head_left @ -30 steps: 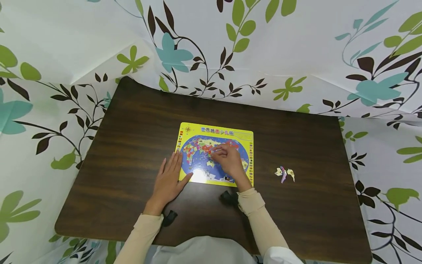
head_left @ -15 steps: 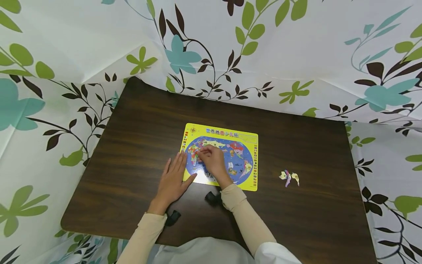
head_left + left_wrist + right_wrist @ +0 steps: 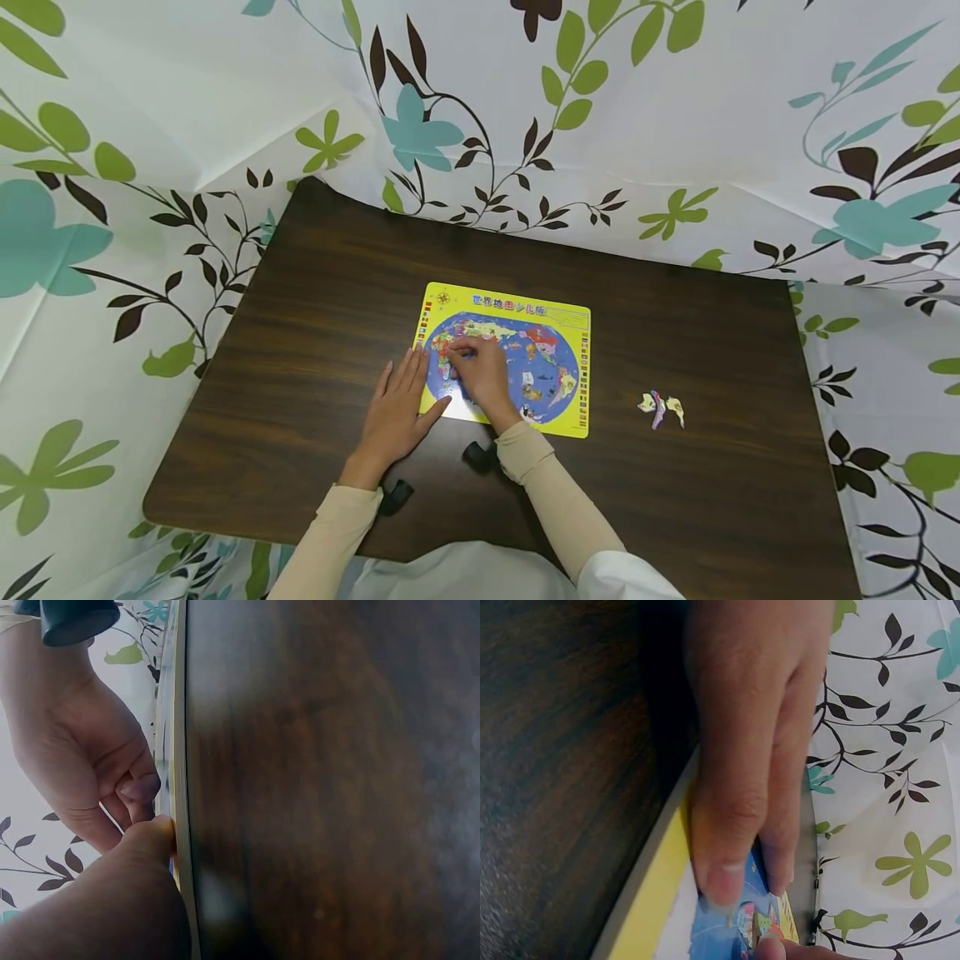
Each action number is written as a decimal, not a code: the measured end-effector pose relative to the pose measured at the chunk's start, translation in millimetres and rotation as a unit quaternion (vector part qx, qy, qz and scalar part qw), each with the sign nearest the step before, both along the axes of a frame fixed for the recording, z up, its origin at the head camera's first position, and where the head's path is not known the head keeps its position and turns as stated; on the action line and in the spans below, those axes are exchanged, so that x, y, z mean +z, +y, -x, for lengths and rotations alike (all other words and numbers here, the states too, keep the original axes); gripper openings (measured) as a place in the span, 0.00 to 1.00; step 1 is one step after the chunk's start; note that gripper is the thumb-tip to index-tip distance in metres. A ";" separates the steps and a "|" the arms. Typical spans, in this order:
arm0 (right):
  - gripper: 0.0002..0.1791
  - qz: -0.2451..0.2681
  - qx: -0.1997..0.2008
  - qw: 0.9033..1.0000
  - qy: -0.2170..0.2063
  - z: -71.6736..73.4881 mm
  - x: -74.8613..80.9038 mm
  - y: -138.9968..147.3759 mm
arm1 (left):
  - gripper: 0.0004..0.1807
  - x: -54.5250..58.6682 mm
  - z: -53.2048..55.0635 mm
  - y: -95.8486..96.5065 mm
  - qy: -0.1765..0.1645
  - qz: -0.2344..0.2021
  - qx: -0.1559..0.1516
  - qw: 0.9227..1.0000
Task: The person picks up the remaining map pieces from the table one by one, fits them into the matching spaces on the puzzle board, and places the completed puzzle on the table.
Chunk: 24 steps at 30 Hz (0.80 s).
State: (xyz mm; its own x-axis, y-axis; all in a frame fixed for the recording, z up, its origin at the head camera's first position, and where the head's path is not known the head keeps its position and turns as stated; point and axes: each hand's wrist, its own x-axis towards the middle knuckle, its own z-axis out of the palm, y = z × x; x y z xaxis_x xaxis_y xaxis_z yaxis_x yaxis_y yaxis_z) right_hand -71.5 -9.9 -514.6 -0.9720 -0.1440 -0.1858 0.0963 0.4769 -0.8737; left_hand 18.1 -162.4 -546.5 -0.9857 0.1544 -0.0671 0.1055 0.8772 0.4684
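A yellow-bordered world map puzzle board [image 3: 551, 312] lies on the table. My left hand [image 3: 397, 412] rests flat along its left edge, fingers straight and thumb near the lower edge. Over the left part of the map, my right hand [image 3: 483, 375] has its thumb and fingertips curled together. In the right wrist view, they pinch a small multicoloured puzzle piece [image 3: 762, 924], mostly hidden by the fingers. The left wrist view has the left thumb [image 3: 127, 892] at the board's edge, with the right hand [image 3: 97, 750] beyond it.
Several loose puzzle pieces [image 3: 659, 408], yellowish and purple, lie on the dark wooden table [image 3: 720, 358] right of the board. A black camera mount sits at each wrist. Leaf-patterned cloth [image 3: 247, 83] hangs around the table.
My right hand has moved left across the map, from its centre to its left part, and stays low over it. The left hand keeps its place on the board's edge. The head view has shifted slightly.
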 end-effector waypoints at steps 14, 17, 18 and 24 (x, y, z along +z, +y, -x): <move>0.11 -0.113 0.099 0.986 0.078 -2.7 1.2 0.0 | 0.47 1.1 -0.3 1.2 0.000 0.006 0.001 1.000; 0.10 -0.133 0.112 0.981 0.088 -3.2 1.7 0.4 | 0.47 1.6 0.1 0.9 -0.009 0.007 0.000 1.000; 0.09 -0.138 0.114 0.980 0.091 -3.5 1.9 0.6 | 0.47 1.8 0.3 0.8 -0.012 0.007 0.000 1.000; 0.09 -0.146 0.121 0.977 0.102 -3.8 1.4 1.9 | 0.47 1.8 0.3 -0.1 -0.020 0.013 -0.002 1.000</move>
State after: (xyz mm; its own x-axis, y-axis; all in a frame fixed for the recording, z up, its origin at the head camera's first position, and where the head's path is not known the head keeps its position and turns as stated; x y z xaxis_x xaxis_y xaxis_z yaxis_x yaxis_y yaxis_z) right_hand -67.7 -8.0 -513.3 -0.9372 -0.3438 -0.0595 -0.2116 0.6956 -0.6866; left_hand 17.9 -162.5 -544.7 -0.9814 0.1570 -0.1106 0.0914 0.8883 0.4501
